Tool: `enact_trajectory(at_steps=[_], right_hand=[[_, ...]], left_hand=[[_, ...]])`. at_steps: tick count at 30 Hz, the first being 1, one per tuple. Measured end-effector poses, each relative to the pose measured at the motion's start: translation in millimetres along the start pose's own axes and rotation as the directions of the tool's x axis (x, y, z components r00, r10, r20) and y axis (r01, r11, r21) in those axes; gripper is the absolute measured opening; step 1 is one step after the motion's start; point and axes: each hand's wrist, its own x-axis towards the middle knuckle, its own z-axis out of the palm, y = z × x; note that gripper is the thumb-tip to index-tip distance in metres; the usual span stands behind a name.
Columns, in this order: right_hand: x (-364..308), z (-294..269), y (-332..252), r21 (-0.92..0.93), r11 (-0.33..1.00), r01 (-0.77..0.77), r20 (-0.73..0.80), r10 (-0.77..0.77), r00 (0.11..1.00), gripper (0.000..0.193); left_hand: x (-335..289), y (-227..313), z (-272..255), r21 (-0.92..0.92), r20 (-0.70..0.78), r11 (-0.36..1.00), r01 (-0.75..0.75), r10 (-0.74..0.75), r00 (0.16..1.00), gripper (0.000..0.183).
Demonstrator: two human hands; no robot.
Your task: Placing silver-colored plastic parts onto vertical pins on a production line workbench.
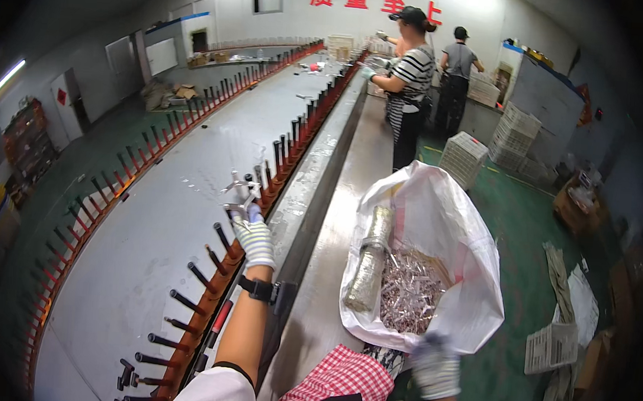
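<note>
My left hand [254, 239], in a striped glove, reaches over the near rail of the long grey table. Its fingers close on a shiny silvery branched piece [240, 193] beside the black-topped pegs; its exact kind is unclear. My right hand [435, 366], also gloved, is low by the near edge of a white woven sack [472, 285]. Motion smears its fingers, so whether it holds anything does not show. Inside the open sack lie many small shiny pieces [410, 292] and a long wrapped silvery roll [368, 267].
Rows of upright pegs [190, 269] edge the grey table [138, 262]. A metal ledge [325, 253] runs between table and sack. Red checked cloth [342, 384] covers my lap. Co-workers [412, 80] stand farther along the line. White crates [462, 160] and boxes [581, 204] stand at right.
</note>
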Motion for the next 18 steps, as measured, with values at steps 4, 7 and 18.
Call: enact_trajectory(at_steps=[4, 7, 18], right_hand=[[-7.3, 29.1, 116.3, 0.340, 0.821, -0.458, 0.135, 0.440, 0.888, 0.032], [-4.5, -4.3, 183.9, -0.016, 0.890, -0.456, -0.025, 0.455, 0.890, 0.032], [-10.6, -21.9, 179.2, 0.369, 0.845, -0.387, 0.199, 0.335, 0.921, 0.027]], left_hand=[[28.7, -10.0, 0.7, 0.161, -0.227, 0.978, -0.130, 0.165, 0.960, 0.029], [29.0, -13.8, 5.1, -0.051, 0.003, 0.997, -0.050, 0.050, 0.999, 0.029], [-30.2, 78.9, -3.7, 0.038, 0.164, 0.692, -0.721, 0.708, 0.687, 0.026]])
